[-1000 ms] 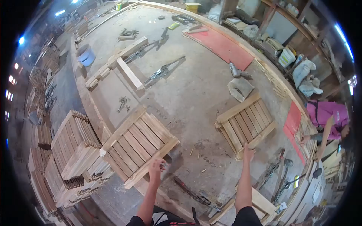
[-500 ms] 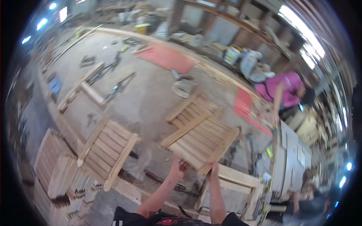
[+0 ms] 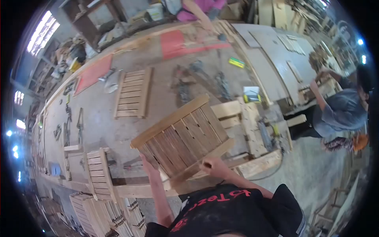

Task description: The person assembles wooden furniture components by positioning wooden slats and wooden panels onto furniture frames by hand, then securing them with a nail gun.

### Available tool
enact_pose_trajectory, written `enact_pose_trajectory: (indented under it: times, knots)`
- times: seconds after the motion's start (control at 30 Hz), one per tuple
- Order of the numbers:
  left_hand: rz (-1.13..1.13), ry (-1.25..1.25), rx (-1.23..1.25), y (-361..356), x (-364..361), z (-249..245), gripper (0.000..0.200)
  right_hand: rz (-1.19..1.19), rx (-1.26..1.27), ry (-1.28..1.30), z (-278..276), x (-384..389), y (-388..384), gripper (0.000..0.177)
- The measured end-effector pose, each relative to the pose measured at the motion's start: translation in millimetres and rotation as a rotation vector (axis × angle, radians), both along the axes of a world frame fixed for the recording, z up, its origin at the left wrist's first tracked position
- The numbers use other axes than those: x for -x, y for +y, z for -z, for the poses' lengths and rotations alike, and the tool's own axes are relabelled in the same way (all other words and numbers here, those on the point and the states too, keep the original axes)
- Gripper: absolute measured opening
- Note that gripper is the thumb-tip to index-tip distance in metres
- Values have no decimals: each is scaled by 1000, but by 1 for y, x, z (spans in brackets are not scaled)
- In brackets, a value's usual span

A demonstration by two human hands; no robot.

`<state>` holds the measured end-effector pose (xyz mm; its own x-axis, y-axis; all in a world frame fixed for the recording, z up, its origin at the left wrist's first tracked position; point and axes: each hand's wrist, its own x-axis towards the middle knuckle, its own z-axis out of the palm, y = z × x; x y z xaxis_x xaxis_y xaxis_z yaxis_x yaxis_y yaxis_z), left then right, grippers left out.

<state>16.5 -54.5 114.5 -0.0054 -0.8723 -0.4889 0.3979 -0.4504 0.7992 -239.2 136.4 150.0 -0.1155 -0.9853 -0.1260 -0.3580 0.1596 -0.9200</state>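
Observation:
A slatted wooden panel with a thick rail along two sides is tilted in front of me, close to my body. My left hand grips its left edge near the lower corner, with some fingers hidden behind it. Against the panel's lower rail is my right hand, its fingers curled closed; whatever is inside them is hidden. Beyond, a second slatted panel lies flat on the worktable. Another slatted panel rests across the table's near edge at left.
Stacked slatted panels stand below the table at left. A wooden frame and clamps lie to the right. Red sheets are at the far side. One co-worker is at right; another person's arm reaches in at the top.
My view has turned right. The panel in my hands has come off the other panel and closer to my body, over the wooden frame. My right hand has shifted along its near rail.

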Motion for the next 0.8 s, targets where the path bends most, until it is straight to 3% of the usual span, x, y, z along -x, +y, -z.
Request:
enact_pose_trajectory:
  times: [0.03, 0.1, 0.2, 0.3, 0.4, 0.5, 0.6, 0.7, 0.77, 0.8]
  knots:
    - [44, -26, -43, -1, 16, 17, 65, 132, 78, 65, -11, 19, 2, 11]
    - [119, -95, -114, 0, 33, 41, 68, 387, 283, 165, 29, 52, 9, 12]
    - [201, -668, -213, 11, 93, 65, 76, 465, 256, 334, 80, 92, 25, 13]
    - [503, -1000, -76, 16, 115, 96, 78, 233, 27, 367, 135, 90, 65, 15]
    - [678, -1434, 24, 22, 119, 128, 73, 195, 74, 487, 138, 79, 103, 19]
    - [926, -1620, 277, 55, 101, 117, 61, 204, 39, 431, 151, 79, 115, 20]
    - [1210, -1528, 305, 67, 73, 117, 46, 175, 101, 530, 168, 82, 111, 17]
    - [709, -1714, 251, 85, 76, 71, 36, 202, 109, 542, 171, 87, 105, 16]
    - [591, -1704, 201, 86, 57, 85, 34, 209, 58, 588, 155, 84, 103, 15]
    - [646, -1630, 218, 82, 44, 106, 33, 221, 30, 603, 152, 82, 100, 14]
